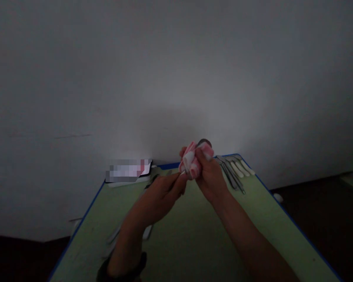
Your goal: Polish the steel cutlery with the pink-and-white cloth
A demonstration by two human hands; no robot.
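Observation:
Over the far part of the table, my right hand (210,172) is closed around a crumpled pink and white cloth (191,158). A dark, rounded metal end, like the bowl of a spoon (205,141), sticks out above the cloth. My left hand (164,192) pinches the thin handle at the cloth's lower left side. Most of the spoon is hidden by the cloth and my fingers.
A light green table (191,239) with a blue edge stands against a grey wall (176,70). Several metal and white-handled utensils (237,168) lie at the back right. A phone (129,171) rests at the back left. More utensils (147,232) lie partly behind my left arm.

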